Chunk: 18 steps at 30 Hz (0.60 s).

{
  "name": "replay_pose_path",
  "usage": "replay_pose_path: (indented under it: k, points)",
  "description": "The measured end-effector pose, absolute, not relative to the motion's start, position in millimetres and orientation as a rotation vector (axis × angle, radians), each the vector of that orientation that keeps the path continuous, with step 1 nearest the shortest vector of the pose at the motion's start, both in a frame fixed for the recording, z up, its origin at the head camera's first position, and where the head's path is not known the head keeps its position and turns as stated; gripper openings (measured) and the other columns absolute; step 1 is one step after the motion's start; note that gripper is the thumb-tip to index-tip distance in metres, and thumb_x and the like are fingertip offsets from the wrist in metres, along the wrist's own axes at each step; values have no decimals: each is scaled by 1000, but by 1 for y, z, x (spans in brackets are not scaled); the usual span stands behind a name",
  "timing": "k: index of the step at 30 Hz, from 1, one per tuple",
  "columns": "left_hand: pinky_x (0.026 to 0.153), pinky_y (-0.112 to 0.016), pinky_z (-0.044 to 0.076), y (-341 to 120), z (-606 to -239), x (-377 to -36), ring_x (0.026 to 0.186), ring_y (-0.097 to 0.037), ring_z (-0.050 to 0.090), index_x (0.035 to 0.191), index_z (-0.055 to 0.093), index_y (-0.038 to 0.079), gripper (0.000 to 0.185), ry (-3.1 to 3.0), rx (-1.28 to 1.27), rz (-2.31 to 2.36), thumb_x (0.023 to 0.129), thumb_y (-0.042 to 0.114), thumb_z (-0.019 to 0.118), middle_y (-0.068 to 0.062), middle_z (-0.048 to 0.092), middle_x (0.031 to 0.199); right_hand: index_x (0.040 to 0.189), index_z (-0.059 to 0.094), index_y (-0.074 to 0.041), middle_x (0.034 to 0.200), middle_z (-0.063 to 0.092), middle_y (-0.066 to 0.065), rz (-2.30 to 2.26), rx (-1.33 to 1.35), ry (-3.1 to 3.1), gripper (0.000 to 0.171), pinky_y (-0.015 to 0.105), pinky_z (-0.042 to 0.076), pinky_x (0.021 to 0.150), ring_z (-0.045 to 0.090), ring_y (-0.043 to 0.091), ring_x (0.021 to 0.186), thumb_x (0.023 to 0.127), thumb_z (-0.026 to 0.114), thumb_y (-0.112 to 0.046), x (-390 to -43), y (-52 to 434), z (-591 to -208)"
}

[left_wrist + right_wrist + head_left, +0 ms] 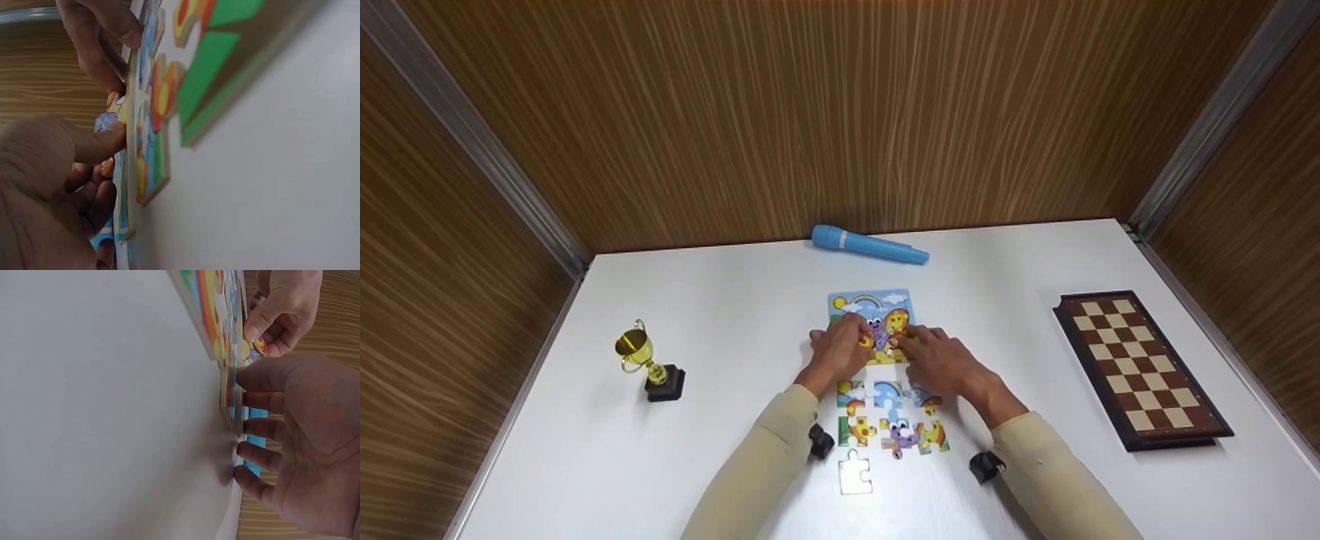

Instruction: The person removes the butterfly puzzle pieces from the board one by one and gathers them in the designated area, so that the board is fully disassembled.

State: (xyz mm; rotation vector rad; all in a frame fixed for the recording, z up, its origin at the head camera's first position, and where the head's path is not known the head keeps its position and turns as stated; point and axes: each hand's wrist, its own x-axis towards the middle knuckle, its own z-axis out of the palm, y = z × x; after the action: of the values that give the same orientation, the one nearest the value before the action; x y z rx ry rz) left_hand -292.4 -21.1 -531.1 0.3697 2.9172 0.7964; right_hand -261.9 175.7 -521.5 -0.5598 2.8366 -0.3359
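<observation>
A square picture board (pixel 871 300) with a butterfly, a sun and a rainbow printed on it lies on the white table. My left hand (pixel 841 349) holds its near left part, the thumb (pixel 104 143) at the near edge and the other fingers bent over the picture. From the other side, my right hand (pixel 941 364) holds the near right part, its fingertips low at the edge. Just in front of the board are rows of jigsaw pieces (pixel 887 394), printed with parts of a similar picture. Nearest me is a plain whitish jigsaw piece (pixel 855 476).
A gold trophy cup (pixel 637 349) on a black base stands at the left. To the right lies a brown checkered board (pixel 1144 367). A blue toy microphone (pixel 870 245) rests by the back wood-grain wall (pixel 855 120). Wood-grain panels enclose both sides.
</observation>
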Motion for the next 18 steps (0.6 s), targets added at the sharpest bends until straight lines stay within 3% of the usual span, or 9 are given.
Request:
replay_pose_path:
  k: [10, 18]
  points:
    - [86, -40, 30, -35, -528, -286, 93, -14, 56, 103, 55, 21, 9, 2884, 509, 1011, 95, 23, 58, 7, 62, 95, 150, 35, -20, 157, 31, 9, -352, -567, 2842, 58, 57, 34, 107, 33, 38, 141, 96, 51, -29, -262, 175, -523]
    - [85, -38, 31, -41, -521, -271, 84, -13, 53, 101, 52, 23, 9, 2838, 510, 1109, 95, 27, 57, 9, 60, 95, 150, 36, -19, 157, 31, 10, -367, -583, 2853, 58, 58, 34, 106, 32, 38, 141, 96, 51, -28, -261, 177, -523]
